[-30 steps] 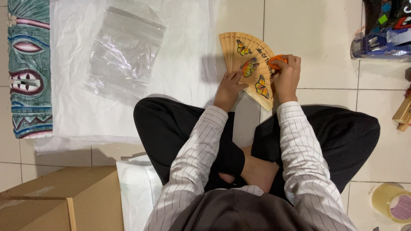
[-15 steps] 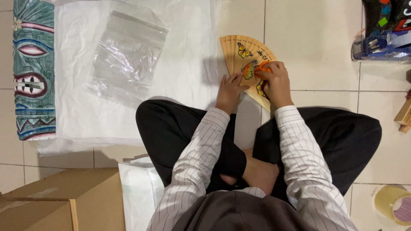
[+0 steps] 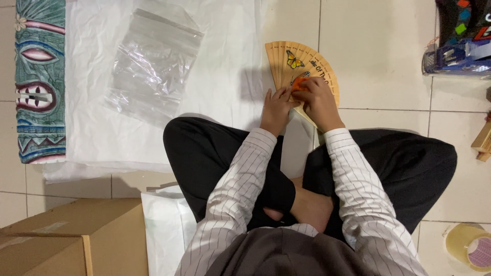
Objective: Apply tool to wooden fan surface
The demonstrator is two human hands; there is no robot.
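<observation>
A wooden folding fan (image 3: 302,64), spread open and painted with orange butterflies, rests above my knees over the tiled floor. My left hand (image 3: 275,108) pinches the fan's lower left edge near its pivot. My right hand (image 3: 318,101) covers the fan's lower middle, its fingers closed on the slats and on a small orange piece (image 3: 298,83) at the fingertips. Both hands nearly touch each other. The fan's pivot end is hidden under my hands.
A clear plastic bag (image 3: 153,64) lies on a white sheet (image 3: 102,128) at the left. A carved painted mask panel (image 3: 40,82) sits at the far left. A cardboard box (image 3: 66,240), tape roll (image 3: 468,245) and colourful packaging (image 3: 460,36) ring my crossed legs.
Both hands have drawn together over the fan's lower part. The fan has turned more upright, with its spread now pointing away from me.
</observation>
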